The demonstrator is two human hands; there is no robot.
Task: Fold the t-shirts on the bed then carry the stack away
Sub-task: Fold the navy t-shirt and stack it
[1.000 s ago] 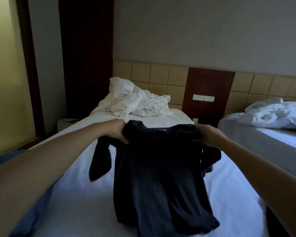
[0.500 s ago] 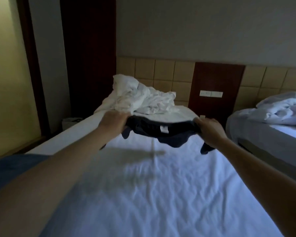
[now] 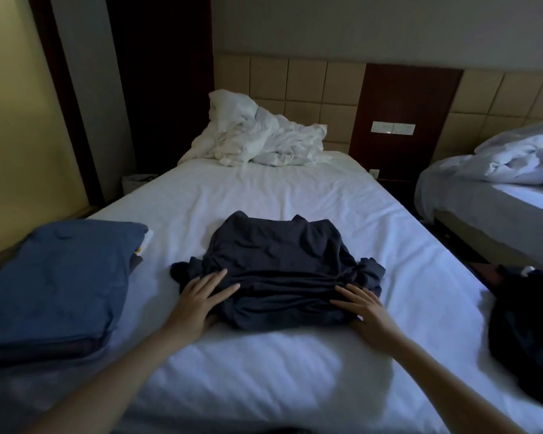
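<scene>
**A:** Pretty dim room. What can't be made out in this one?

**B:** Quite a bit, tbh. The dark pile point(image 3: 527, 314) at the near right is clipped by the frame edge and too murky to be read, so what it's made of can't be told. The blue folded stack point(image 3: 60, 277) at the near left is clipped too. A blue piece is seen on top, and darker layers and a speck of yellow are glimpsed at its right side, but the layers can't be counted. Both forearms are cut off at the bottom edge.

**A:** And the shirt itself?

**B:** The dark t-shirt point(image 3: 276, 270) is laid on the white sheet of the bed point(image 3: 264, 189), roughly in the middle, between the stack and the pile and apart from both. Its sides are bunched into lumps left and right, and the near part is rumpled into ridges. Whether it's face up or face down can't be told.

**A:** How's it being held?

**B:** It isn't gripped at all. The left hand point(image 3: 201, 296) is laid flat on the near left corner, and the right hand point(image 3: 362, 311) is laid flat on the near right corner. On both, the fingers are kept straight and spread and rested on the cloth — nothing is pinched or curled round. The heels of the palms are set at the shirt's near edge, by the sheet.

**A:** Anything at the far end?

**B:** A crumpled white duvet point(image 3: 257, 139) is heaped by the headboard point(image 3: 295, 83), and a second bed point(image 3: 499, 208) is partly seen at the right.
</scene>
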